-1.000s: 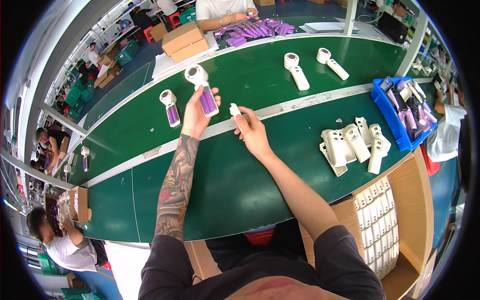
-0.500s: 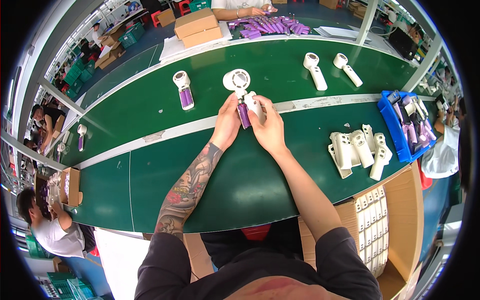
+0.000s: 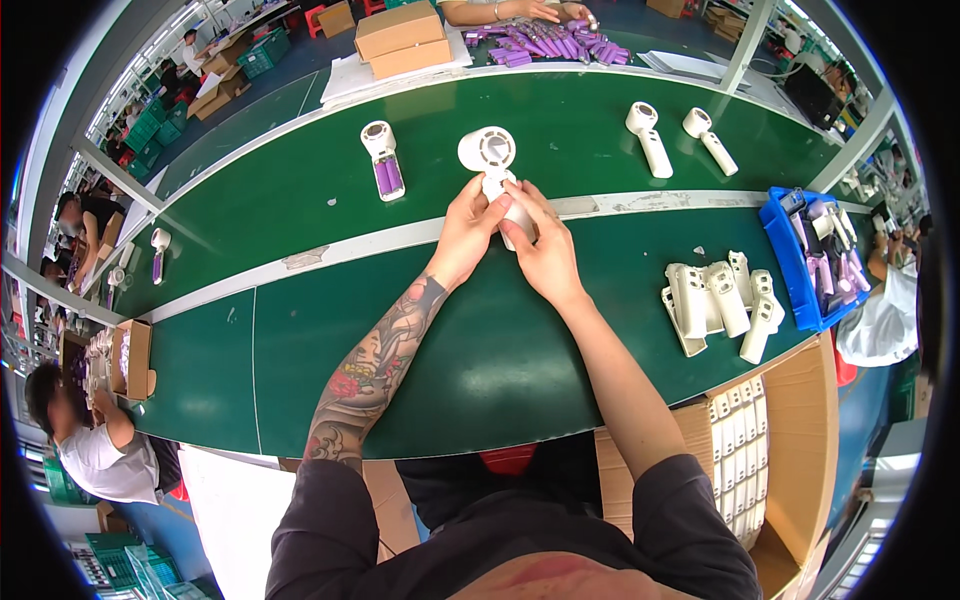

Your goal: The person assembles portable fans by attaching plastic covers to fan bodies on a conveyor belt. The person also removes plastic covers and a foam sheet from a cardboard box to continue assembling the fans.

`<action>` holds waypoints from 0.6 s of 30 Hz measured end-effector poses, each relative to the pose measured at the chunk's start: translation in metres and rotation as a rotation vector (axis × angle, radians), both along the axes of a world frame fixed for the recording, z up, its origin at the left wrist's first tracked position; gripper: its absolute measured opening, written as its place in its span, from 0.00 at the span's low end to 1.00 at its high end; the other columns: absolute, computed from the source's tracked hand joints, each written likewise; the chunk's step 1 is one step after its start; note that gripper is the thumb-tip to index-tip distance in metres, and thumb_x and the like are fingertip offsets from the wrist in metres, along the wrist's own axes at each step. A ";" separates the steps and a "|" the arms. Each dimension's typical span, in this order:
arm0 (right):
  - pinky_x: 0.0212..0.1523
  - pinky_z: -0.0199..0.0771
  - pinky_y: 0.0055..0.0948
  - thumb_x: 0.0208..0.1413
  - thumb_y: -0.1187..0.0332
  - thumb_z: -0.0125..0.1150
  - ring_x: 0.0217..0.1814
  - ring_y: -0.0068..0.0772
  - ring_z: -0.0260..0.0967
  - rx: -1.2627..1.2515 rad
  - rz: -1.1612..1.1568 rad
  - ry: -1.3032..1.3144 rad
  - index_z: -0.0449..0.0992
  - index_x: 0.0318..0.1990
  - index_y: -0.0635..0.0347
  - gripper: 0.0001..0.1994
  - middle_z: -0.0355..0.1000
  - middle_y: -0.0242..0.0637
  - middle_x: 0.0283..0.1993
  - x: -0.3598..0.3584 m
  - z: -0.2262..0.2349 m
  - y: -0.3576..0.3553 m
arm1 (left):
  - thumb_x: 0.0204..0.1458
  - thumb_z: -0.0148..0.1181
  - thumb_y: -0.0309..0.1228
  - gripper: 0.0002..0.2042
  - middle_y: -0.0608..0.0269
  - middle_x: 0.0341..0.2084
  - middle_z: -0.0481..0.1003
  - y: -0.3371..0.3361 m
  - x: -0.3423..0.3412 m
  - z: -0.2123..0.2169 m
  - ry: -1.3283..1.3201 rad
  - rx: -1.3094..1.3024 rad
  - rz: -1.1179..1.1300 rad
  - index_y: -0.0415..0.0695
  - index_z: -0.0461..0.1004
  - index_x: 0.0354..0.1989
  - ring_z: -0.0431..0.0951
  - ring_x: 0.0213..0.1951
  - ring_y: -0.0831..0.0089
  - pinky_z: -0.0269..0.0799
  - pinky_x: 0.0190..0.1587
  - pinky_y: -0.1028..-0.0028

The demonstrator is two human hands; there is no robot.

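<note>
White plastic handheld fan (image 3: 489, 165) is gripped between my left hand (image 3: 464, 232) and right hand (image 3: 548, 248), neither nearer, long axis running away and slightly left, round head (image 3: 478, 148) beyond my grip.

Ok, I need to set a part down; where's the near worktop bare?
Bare: between the left forearm and right forearm, and from the left one to the open carton. Crowded: right side, white shells beside the blue bin.

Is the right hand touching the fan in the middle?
Touching. The head view shows the right hand gripping the fan by its lower part, with no gap.
</note>
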State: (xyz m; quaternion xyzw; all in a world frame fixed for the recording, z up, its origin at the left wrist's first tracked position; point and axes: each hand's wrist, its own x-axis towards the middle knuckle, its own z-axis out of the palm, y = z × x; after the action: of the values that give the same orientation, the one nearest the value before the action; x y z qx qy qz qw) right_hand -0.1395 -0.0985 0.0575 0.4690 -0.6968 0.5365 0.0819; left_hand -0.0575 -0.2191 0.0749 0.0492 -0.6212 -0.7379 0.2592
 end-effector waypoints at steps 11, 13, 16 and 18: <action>0.49 0.77 0.37 0.53 0.76 0.61 0.50 0.51 0.78 0.142 0.017 -0.239 0.69 0.64 0.59 0.27 0.78 0.50 0.52 -0.005 -0.004 0.003 | 0.60 0.61 0.26 0.28 0.52 0.49 0.75 -0.004 -0.015 -0.025 0.120 -0.582 0.194 0.40 0.58 0.67 0.77 0.47 0.68 0.75 0.52 0.70; 0.48 0.77 0.37 0.53 0.77 0.60 0.49 0.51 0.78 0.154 0.007 -0.244 0.69 0.63 0.59 0.27 0.78 0.50 0.51 -0.002 0.001 0.006 | 0.59 0.62 0.26 0.28 0.52 0.48 0.75 -0.003 -0.013 -0.022 0.084 -0.515 0.136 0.39 0.58 0.67 0.77 0.47 0.67 0.74 0.52 0.70; 0.46 0.77 0.38 0.53 0.77 0.59 0.47 0.52 0.79 0.196 -0.011 -0.245 0.70 0.61 0.62 0.25 0.79 0.49 0.48 0.003 0.009 0.008 | 0.55 0.65 0.27 0.29 0.52 0.44 0.75 -0.003 -0.009 -0.017 -0.013 -0.306 -0.018 0.38 0.60 0.65 0.77 0.48 0.64 0.74 0.51 0.69; 0.46 0.77 0.37 0.53 0.77 0.59 0.47 0.52 0.79 0.208 -0.013 -0.250 0.70 0.61 0.64 0.25 0.79 0.50 0.48 0.004 0.011 0.009 | 0.56 0.65 0.27 0.29 0.52 0.44 0.75 -0.002 -0.008 -0.017 -0.019 -0.311 -0.009 0.38 0.60 0.64 0.77 0.48 0.64 0.74 0.51 0.69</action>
State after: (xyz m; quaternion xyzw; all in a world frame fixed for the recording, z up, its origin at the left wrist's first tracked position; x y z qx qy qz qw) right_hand -0.1357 -0.0897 0.0690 0.3999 -0.7565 0.5150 -0.0507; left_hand -0.0660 -0.2213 0.0576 0.0128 -0.7308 -0.6333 0.2544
